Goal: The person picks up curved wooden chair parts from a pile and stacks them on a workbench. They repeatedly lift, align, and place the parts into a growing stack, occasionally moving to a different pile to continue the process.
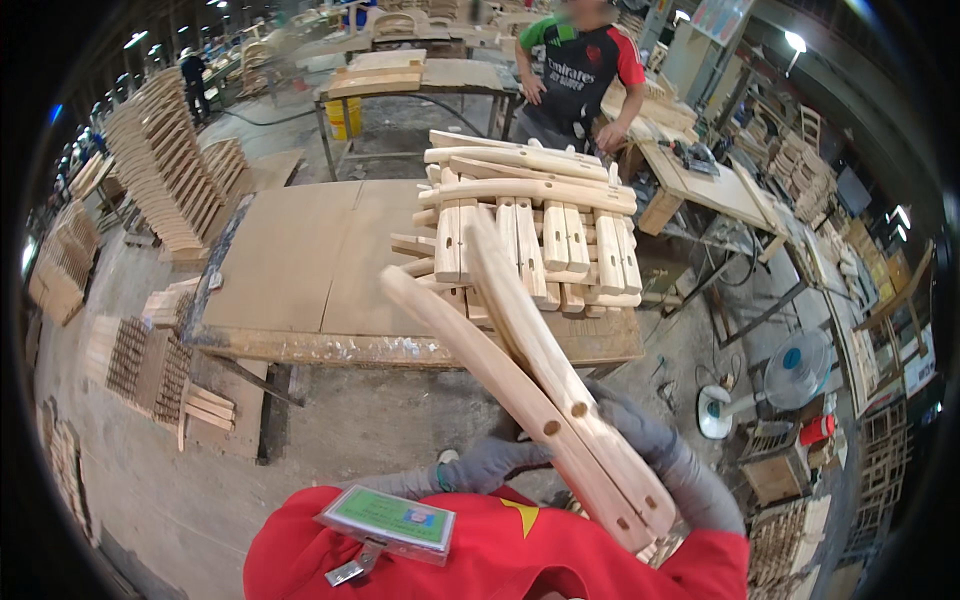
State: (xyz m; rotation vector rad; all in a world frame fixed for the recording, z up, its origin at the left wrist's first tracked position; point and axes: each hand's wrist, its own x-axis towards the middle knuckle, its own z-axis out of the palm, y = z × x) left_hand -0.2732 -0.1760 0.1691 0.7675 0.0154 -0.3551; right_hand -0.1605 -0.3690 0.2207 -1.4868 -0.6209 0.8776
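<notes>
Two long, curved pale wooden chair legs (590, 420) lie side by side, slanting across my front. Each has oval slots cut in it, and their far ends spread apart. My right hand (635, 425), in a grey glove, is closed round the right-hand leg's outer side. From the left, my grey-gloved left hand (495, 460) grips the left-hand leg's edge, its fingertips partly hidden behind the wood. Beyond the legs' tips a stack of similar slotted wooden parts (530, 190) is piled crosswise on the workbench (280, 260).
A person in a dark shirt (580, 75) stands behind the stack. At right are a standing fan (795, 370), a side table (720, 190) with a power tool (693, 155), and a red container (817, 430). Tall piles of wooden parts (165, 165) stand at left.
</notes>
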